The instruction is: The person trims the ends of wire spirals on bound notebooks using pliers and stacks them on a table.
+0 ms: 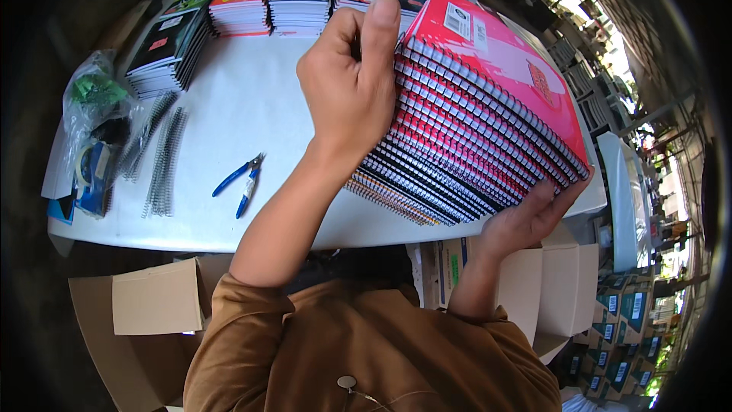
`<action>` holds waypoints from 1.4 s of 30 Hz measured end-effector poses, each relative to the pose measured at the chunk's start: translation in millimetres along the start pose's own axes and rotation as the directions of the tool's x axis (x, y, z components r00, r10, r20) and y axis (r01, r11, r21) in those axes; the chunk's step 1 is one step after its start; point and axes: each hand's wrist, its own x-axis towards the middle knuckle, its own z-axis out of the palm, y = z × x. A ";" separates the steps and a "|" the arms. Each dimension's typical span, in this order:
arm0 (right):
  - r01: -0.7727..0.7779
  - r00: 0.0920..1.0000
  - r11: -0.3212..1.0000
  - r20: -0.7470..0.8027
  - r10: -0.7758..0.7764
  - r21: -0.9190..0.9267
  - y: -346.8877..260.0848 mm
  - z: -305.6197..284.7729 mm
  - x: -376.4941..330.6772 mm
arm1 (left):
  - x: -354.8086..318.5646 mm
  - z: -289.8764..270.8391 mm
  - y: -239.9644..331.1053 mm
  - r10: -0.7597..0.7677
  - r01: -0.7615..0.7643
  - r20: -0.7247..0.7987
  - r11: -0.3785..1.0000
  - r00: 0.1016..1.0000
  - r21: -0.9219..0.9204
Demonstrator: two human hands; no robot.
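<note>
A person in a brown long-sleeved top, seen from above, holds a thick stack of spiral-bound notebooks with red and pink covers (488, 107) above the near edge of a white table (252, 107). The stack is tilted, its top cover facing up and to the right, and its long axis runs from upper left to lower right. The wire spines face the person, fanned out in a sloping row. The left hand (351, 84) grips the upper left end of the stack, fingers curled over the spines and thumb raised. The right hand (526, 217) supports the lower right end from underneath, palm up and fingers spread against the bottom notebooks.

On the table to the left lie blue-handled pliers (242, 179), well apart from the stack, and beside them loose black wire binding coils (160, 152). A clear plastic bag with green contents (95, 95) sits at the far left edge. Along the far side stand several lower piles of notebooks with colourful covers (271, 4). Open brown cardboard boxes (152, 305) sit below the table
</note>
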 end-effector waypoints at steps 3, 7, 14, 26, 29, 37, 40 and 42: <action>-0.019 1.000 1.000 0.004 0.019 0.000 -7.8 4.6 -4.1 | 7.9 1.4 -4.4 -0.053 0.047 -0.062 0.994 0.997 -0.097; 0.119 0.993 0.985 0.033 -0.116 -0.129 -1.9 -1.8 -0.8 | 6.8 -17.4 -2.7 -0.001 -0.002 -0.033 0.996 0.999 -0.091; 0.698 0.714 0.634 0.397 -0.577 -0.333 -79.0 -6.2 100.9 | -53.3 -159.0 -52.6 -0.279 -0.113 0.206 0.316 0.938 0.942; 0.755 -0.376 0.655 0.842 0.386 0.037 -168.8 183.8 104.3 | -118.6 -178.6 -56.4 -0.897 0.899 0.057 0.438 0.438 -0.013; 0.659 -0.672 0.691 0.646 0.363 0.298 -143.2 202.4 93.0 | -117.2 -131.5 -9.0 -0.743 0.804 0.451 0.193 0.495 -0.562; 0.594 -0.764 0.745 0.504 0.403 0.304 -135.1 221.8 78.9 | -116.9 -72.8 26.8 -0.372 0.777 0.822 -0.311 0.431 -0.548; 0.692 -0.679 0.612 0.633 0.372 0.383 -128.6 215.8 61.9 | -113.1 -68.6 21.2 -0.367 0.797 0.831 -0.291 0.418 -0.530; 0.845 -0.498 0.454 0.726 0.474 0.283 -128.0 208.5 49.1 | -111.7 -68.1 16.7 -0.418 0.797 0.815 -0.280 0.401 -0.535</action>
